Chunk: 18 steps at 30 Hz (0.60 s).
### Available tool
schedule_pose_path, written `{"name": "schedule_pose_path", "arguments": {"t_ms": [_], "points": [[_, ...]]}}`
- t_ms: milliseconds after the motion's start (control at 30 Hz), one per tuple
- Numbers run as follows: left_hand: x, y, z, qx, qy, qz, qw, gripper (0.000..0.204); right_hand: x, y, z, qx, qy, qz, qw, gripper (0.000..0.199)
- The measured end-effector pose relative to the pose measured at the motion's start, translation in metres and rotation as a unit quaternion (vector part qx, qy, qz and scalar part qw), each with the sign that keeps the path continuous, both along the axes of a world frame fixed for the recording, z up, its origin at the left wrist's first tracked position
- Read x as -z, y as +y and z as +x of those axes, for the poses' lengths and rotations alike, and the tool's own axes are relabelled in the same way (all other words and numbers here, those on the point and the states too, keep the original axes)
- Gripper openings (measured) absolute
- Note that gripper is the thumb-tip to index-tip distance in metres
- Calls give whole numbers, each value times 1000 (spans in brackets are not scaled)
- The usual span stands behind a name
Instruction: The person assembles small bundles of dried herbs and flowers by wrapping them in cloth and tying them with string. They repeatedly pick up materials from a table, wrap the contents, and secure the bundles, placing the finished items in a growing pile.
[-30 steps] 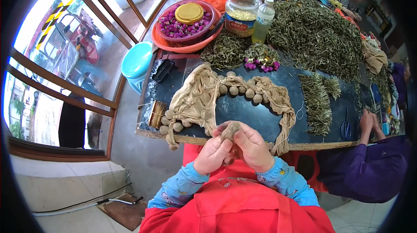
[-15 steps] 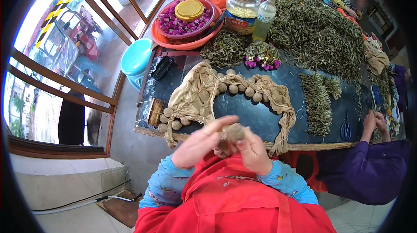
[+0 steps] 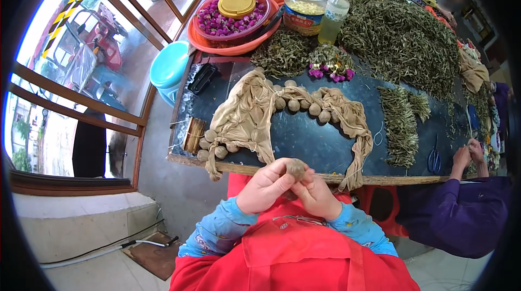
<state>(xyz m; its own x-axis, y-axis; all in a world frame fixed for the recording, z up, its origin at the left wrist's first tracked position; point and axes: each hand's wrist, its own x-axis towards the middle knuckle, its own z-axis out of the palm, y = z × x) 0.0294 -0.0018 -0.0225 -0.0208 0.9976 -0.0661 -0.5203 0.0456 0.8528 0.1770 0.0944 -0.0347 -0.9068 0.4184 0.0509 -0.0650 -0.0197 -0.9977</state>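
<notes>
Between my two hands is a round tan cloth-wrapped ball (image 3: 296, 168), raised in front of the table's near edge. My left hand (image 3: 264, 187) has its fingers curled around the ball's left side. From the right, my right hand (image 3: 319, 197) pinches at the ball's base, where the gathered cloth is mostly hidden by fingers. On the table just beyond lies a long tan cloth (image 3: 244, 107), crumpled and arched. Several wrapped balls (image 3: 293, 106) are tied along it, with more at its left end. A loose white thread (image 3: 378, 134) lies at its right.
A wooden block (image 3: 194, 134) and a black tray (image 3: 203, 77) lie at left. Farther back stand a bowl of purple flower buds (image 3: 260, 20), a jar (image 3: 305, 6) and a bottle (image 3: 333, 17). Dried leaves (image 3: 401, 41) are heaped behind scissors (image 3: 434, 158). A co-worker's hands (image 3: 469, 152) are at right.
My left hand has gone from flat, spread fingers to curling around the ball. My right hand stays on it. The view has shifted slightly.
</notes>
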Motion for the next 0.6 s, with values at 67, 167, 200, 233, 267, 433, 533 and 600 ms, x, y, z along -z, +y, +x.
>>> {"name": "schedule_pose_path", "arguments": {"t_ms": [67,167,200,233,267,433,533,600], "points": [[15,-4,4,-81,-30,-60,994,44,15,7,6,20,-4,216,976,19],[15,-11,-3,-89,-107,-72,988,50,5,21,17,107,-73,361,924,30],[15,-11,-7,-62,-21,-86,994,46,-6,22,20,122,-82,287,946,34],[13,-11,-9,-33,65,-105,992,43,-16,20,23,137,-94,208,964,39],[6,-9,-7,10,122,-119,985,40,-26,21,22,98,-83,185,974,45],[-21,-9,-10,106,444,-8,890,27,-17,31,29,-20,-27,298,954,47],[-19,-8,-16,127,443,13,888,25,-19,22,23,-14,42,348,937,46],[-18,-7,-15,107,429,57,895,22,-15,28,21,-24,33,354,934,45]]}}
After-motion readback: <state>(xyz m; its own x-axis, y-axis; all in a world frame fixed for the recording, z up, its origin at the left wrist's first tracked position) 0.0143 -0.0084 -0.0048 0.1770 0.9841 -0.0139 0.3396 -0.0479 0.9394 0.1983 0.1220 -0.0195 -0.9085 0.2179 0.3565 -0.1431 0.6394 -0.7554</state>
